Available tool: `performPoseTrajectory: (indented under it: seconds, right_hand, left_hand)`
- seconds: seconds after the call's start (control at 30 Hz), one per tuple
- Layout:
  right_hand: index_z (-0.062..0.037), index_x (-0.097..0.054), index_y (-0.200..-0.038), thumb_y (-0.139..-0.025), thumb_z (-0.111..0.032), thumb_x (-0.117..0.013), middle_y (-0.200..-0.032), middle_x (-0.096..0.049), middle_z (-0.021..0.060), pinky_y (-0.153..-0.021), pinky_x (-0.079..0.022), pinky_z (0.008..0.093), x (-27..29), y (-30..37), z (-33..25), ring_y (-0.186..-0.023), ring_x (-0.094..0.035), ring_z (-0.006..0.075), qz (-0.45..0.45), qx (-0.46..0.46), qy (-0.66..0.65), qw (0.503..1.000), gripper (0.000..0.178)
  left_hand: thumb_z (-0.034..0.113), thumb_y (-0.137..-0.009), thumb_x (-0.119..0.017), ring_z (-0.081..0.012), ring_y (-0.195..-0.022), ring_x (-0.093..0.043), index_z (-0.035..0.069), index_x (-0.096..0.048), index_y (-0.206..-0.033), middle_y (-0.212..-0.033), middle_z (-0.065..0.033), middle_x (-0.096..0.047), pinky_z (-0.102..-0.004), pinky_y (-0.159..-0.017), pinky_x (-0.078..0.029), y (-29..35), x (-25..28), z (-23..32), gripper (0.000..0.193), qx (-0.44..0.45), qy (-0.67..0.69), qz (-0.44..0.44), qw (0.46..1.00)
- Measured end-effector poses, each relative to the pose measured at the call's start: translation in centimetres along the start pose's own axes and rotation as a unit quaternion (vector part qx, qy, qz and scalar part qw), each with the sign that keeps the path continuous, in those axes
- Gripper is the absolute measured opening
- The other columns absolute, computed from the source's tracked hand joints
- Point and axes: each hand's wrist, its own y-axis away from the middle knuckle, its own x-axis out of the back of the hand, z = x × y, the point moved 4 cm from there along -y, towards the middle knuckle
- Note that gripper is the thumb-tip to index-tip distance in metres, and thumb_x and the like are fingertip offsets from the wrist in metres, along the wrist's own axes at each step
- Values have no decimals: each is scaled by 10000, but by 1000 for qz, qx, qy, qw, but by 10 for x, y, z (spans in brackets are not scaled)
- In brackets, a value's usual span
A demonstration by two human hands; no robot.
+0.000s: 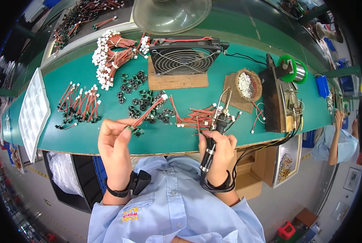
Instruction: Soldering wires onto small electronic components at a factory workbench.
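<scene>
Pinching wire lead (150, 109) w/ small board (138, 132) in L hand (115, 141); gripping soldering iron (220, 124) in R hand (221, 156). Could scorch nearby loose wires (194, 120) by dipping iron carelessly.

Bright, even light on the green flat-topped bench (80, 136), shadows soft. Mild sheen on translucent round hood (171, 18). Centre sharp; heavy fisheye bend, corners black, rim background soft.

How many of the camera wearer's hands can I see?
2: the left hand, at left, holds a red-wired part; the right hand, at right, grips a black tool.
</scene>
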Motion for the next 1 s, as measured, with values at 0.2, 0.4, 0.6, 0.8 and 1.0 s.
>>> performPoseTrajectory:
  seconds: [0.2, 0.4, 0.6, 0.8, 1.0]
  right_hand:
    - [-83, -545, -968, -675, -33, -725, -734, -554, 26, -692, -337, 329, -16, -11, -6, -644, -531, 196, 27, 21, 62, 998, 348]
    - [-76, -542, -974, -662, -5, -705, -737, -554, 41, -686, -346, 333, -16, -7, -8, -636, -526, 206, 11, 54, 113, 992, 359]
    - [-66, -530, -993, -700, 55, -667, -761, -568, 55, -696, -403, 339, -13, -13, 2, -659, -554, 188, -25, 48, 72, 996, 345]
    - [-54, -454, -1067, -757, 107, -623, -810, -599, 75, -725, -477, 311, 4, -17, 2, -751, -594, 161, 75, -57, -182, 979, 388]
    - [-47, -381, -1080, -767, 110, -621, -845, -610, 124, -734, -500, 304, 29, -15, -12, -803, -606, 185, -11, -100, -371, 923, 424]
  left_hand:
    - [33, -855, -554, -139, -870, -553, 36, -456, -879, -999, -146, -598, -271, -794, -413, 5, 6, -3, 101, -30, -58, 21, 998]
    - [-16, -839, -557, -131, -894, -538, 22, -461, -907, -1018, -125, -548, -250, -779, -415, 8, 1, 4, 124, -64, -119, 10, 991]
    - [-30, -839, -554, -127, -898, -532, 6, -461, -938, -1020, -117, -530, -241, -792, -418, 10, -8, 4, 140, -82, -175, -31, 981]
    - [-37, -838, -561, -144, -855, -554, -9, -508, -987, -1004, -113, -534, -251, -760, -441, 13, -10, 0, 161, -50, -187, -31, 981]
    - [-40, -770, -626, -205, -723, -597, 8, -614, -930, -880, -102, -574, -286, -622, -481, 12, -50, 15, 168, -193, -371, -223, 881]
